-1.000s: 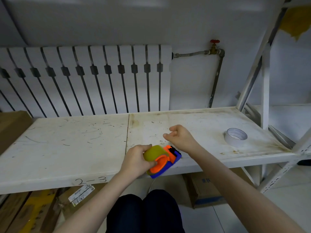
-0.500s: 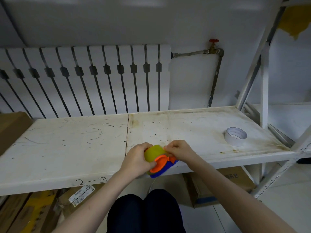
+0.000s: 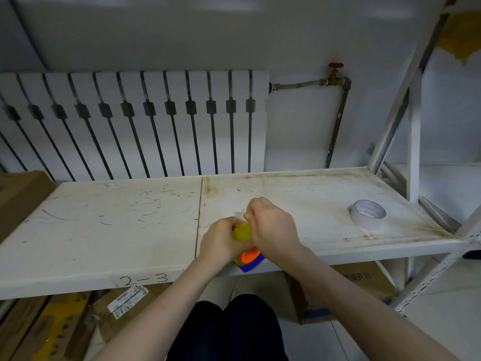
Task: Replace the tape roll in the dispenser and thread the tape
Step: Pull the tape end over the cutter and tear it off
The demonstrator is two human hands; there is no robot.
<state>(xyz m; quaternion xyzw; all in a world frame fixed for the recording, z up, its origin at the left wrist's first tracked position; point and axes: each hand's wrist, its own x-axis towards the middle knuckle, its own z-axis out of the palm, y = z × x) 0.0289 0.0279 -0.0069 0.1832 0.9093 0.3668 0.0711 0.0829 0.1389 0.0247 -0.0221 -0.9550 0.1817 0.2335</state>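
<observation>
A small orange and blue tape dispenser (image 3: pixel 250 257) carries a yellowish-green tape roll (image 3: pixel 242 231). It is held over the front edge of the white shelf (image 3: pixel 104 230). My left hand (image 3: pixel 221 242) grips the dispenser and roll from the left. My right hand (image 3: pixel 272 227) covers the roll from the right, its fingers pinched at the roll's top, where a thin clear strip of tape (image 3: pixel 239 214) seems to lift. Most of the dispenser is hidden under both hands.
A white tape roll (image 3: pixel 367 214) lies flat on the shelf's right end. A radiator (image 3: pixel 135 123) stands behind the shelf, and a cardboard box (image 3: pixel 18 196) sits at the far left. Shelf uprights (image 3: pixel 413 131) rise on the right. More boxes lie below.
My right hand came back from the shelf onto the dispenser, then slid up over the roll and pinched at its top. The dispenser is tilted more upright in my left hand.
</observation>
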